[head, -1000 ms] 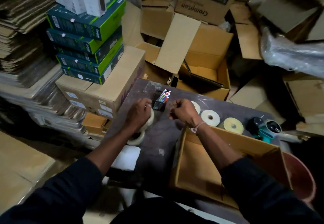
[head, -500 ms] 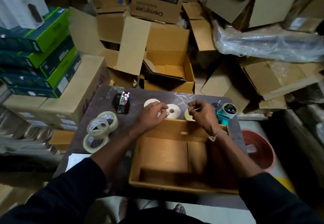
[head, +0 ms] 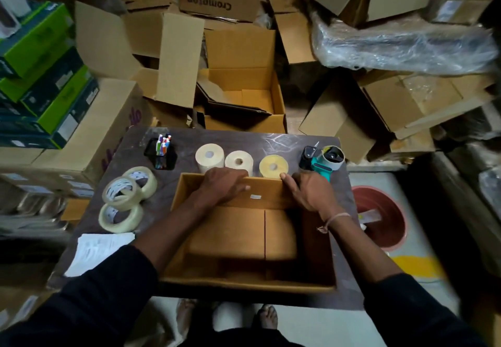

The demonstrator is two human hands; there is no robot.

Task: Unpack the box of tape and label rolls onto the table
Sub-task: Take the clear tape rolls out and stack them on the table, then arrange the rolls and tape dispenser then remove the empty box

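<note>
An open cardboard box [head: 227, 232] sits on the dark table [head: 287, 143] with nothing visible inside. My left hand [head: 221, 186] holds its far wall, fingers over the rim and thumb inside. My right hand [head: 307, 190] grips the same wall further right, thumb along the rim. Just behind that wall stand three label rolls: a cream one [head: 209, 156], a white one [head: 239, 161] and a yellow one [head: 273, 166]. Three clear tape rolls [head: 120, 194] lie clustered at the table's left.
A teal tape dispenser [head: 326, 160] stands right of the rolls, a black pen holder [head: 162, 152] to their left. White papers [head: 97, 249] lie at the front left. A red tub [head: 379, 216] is on the floor at right. Cartons are piled all around.
My left hand let go of the clear tape rolls at the left and came to the box. Both hands dropped from the label rolls onto the box's far wall.
</note>
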